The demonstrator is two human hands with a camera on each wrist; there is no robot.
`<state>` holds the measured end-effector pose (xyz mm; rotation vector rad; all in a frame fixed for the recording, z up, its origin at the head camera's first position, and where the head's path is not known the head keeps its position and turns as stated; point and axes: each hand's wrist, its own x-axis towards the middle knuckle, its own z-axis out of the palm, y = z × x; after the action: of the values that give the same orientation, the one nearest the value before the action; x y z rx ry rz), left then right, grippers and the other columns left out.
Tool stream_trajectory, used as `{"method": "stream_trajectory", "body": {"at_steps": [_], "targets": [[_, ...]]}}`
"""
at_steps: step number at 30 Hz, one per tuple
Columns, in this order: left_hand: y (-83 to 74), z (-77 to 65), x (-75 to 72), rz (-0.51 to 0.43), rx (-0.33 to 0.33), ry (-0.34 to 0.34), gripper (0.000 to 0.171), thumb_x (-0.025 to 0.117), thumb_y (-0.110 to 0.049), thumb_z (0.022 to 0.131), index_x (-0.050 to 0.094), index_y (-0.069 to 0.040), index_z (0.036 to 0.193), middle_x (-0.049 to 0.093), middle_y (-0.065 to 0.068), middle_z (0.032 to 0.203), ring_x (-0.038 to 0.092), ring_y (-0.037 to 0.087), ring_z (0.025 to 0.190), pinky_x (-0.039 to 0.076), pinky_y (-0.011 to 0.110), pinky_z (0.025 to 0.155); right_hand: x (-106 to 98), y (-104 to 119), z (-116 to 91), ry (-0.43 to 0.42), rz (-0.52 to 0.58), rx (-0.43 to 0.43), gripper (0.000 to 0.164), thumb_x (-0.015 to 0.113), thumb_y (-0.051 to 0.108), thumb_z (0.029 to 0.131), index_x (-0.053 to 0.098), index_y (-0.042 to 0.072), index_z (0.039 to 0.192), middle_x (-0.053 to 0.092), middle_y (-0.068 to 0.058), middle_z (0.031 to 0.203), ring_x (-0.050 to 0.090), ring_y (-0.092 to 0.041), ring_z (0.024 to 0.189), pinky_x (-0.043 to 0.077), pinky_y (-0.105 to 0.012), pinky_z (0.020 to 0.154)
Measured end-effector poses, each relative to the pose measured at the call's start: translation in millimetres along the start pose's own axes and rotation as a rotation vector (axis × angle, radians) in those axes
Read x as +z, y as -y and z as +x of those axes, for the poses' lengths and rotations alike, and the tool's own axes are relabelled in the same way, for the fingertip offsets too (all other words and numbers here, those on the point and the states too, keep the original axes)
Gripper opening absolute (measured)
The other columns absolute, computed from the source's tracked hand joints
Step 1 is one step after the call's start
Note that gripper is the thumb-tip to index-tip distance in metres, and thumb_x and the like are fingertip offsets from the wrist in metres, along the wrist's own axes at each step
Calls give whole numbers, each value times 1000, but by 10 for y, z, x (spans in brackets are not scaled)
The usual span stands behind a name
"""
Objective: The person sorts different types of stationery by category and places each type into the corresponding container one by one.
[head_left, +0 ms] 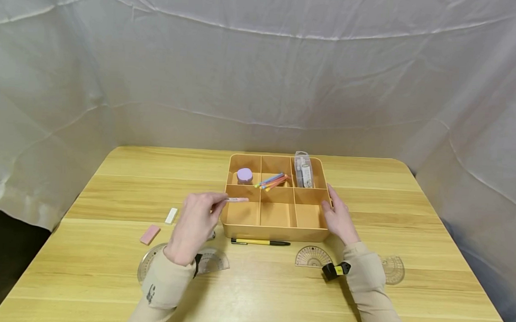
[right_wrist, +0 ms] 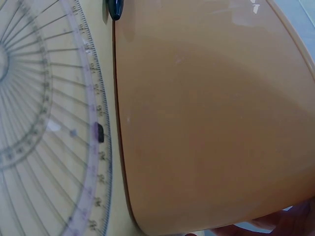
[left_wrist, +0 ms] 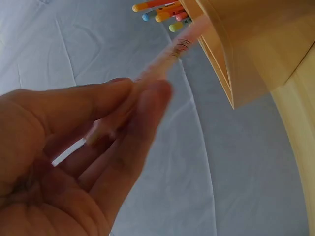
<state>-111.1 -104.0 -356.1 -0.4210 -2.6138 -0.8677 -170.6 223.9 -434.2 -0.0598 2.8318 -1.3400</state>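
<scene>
My left hand (head_left: 196,220) pinches a slim pink pen (head_left: 238,199) between thumb and fingertips, its far end reaching over the front left compartment of an orange-tan organizer box (head_left: 277,233). In the left wrist view, dark lettering shows on the pen (left_wrist: 179,46). On the opposite side, my right hand (head_left: 340,220) grips the box's right wall, with a digit inside the rim and the rest outside. Coloured pens (head_left: 274,181) lean in the back middle compartment. A purple-topped item (head_left: 244,175) sits back left, and a clear case (head_left: 303,171) stands back right.
A yellow and black pen (head_left: 259,242) lies along the box's front. Several clear protractors (head_left: 313,256) are spread nearer the front; one protractor (right_wrist: 49,98) looms close in the right wrist view. At left lie a white eraser (head_left: 171,216) and a pink eraser (head_left: 150,234).
</scene>
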Motion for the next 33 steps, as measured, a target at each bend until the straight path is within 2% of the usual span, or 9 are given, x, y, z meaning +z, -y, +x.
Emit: {"method": "stream_trajectory", "body": {"at_steps": [4,10,13,15,17,20,26,30,33], "targets": [[4,-6,15,-5,-2,56,16,66,5,91,76,6,104,73,15,76,32,5,49,27,17,42,-1,3,-1,1,-2,-1,56,35,6,104,21,-3,158,32,-34,156,33,-52,144,26,-62,121],[6,-16,60,20,-21,101,15,67,-2,93,77,2,104,66,7,67,33,6,49,29,19,43,-3,2,-2,-2,-5,2,56,35,6,104,21,-3,158,32,-34,157,32,-52,144,26,-61,121],[6,-27,85,88,-28,130,14,69,-10,94,79,-5,103,64,3,66,40,10,51,31,21,45,-2,2,-2,-2,-8,1,56,34,6,105,21,-3,158,31,-33,157,31,-52,145,25,-61,121],[10,-35,102,123,-37,156,14,70,-13,93,80,-9,102,69,2,69,56,15,57,32,23,45,-1,1,-2,-2,-8,1,56,34,7,105,20,-3,158,31,-33,157,31,-52,145,25,-61,122],[16,-42,115,139,-48,189,14,71,-16,93,80,-12,102,74,5,75,71,23,74,33,24,46,2,-1,-1,-6,-9,1,56,34,7,104,20,-3,158,31,-33,158,30,-52,145,24,-61,122],[25,-50,128,139,-57,223,14,71,-17,92,80,-14,102,77,8,82,74,32,103,34,24,46,5,-5,3,-7,-10,1,57,35,7,104,20,-2,158,30,-33,158,30,-52,146,24,-61,122],[31,-72,128,200,-20,243,12,72,-18,91,80,-16,99,70,5,67,75,30,87,38,25,48,7,-3,-1,-10,-15,-5,56,35,6,104,21,-3,158,31,-34,157,31,-52,145,25,-61,122],[34,-73,127,247,13,250,8,72,-18,91,80,-19,91,77,11,90,71,32,81,48,31,56,-1,2,-3,-3,-7,-1,56,35,6,104,21,-3,158,32,-34,156,32,-52,144,25,-61,121],[37,-70,127,260,23,258,11,72,-18,92,78,-19,84,77,15,107,68,32,76,51,35,61,-3,4,-3,1,-7,4,56,35,6,104,21,-2,158,33,-34,156,34,-53,143,27,-62,120]]}}
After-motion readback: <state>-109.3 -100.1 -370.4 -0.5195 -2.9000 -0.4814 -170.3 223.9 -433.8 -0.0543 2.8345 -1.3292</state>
